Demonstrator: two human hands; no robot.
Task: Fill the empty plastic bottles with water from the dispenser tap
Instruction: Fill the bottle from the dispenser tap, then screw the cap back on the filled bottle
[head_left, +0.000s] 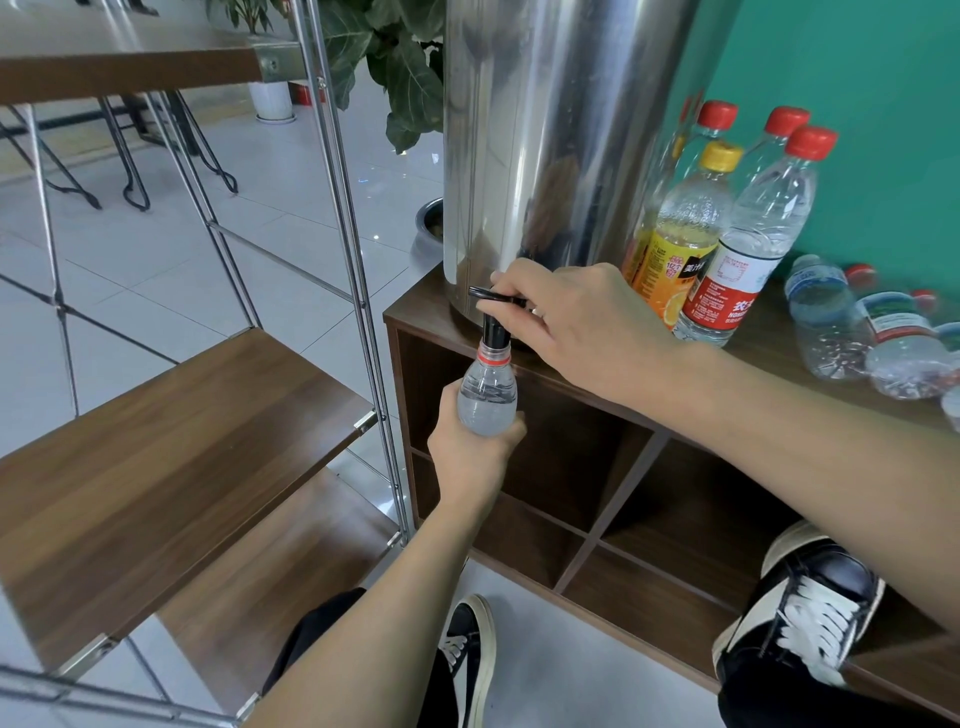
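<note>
- Clear plastic bottle (487, 395): held upright directly under the black tap (492, 325), its uncapped neck with a red ring meeting the spout; water shows inside up to the shoulder.
- Left hand (470, 452): fingers and thumb curled round the lower body of the bottle, gripping it from below in front of the cabinet's open compartment.
- Right hand (571, 317): fingers curled over the tap's black lever (491, 296), holding it at the foot of the dispenser.
- Steel dispenser (561, 145): tall polished cylinder standing on the left end of the brown wooden cabinet (623, 499), which serves as the table; the tap projects past its front edge.
- Standing bottles, just right of the dispenser: one with a yellow cap and orange label (680, 234), one with a red cap and red-and-white label (748, 244), and two more red-capped bottles (784, 124) behind them.
- Lying bottles (872, 332): several clear ones on their sides at the right end of the cabinet top, against the green wall (857, 78).
- Metal-framed shelf unit with wooden boards (171, 431): beside the cabinet, on the left.
- Dark shoes with white laces (810, 603): below, on the tiled floor.
</note>
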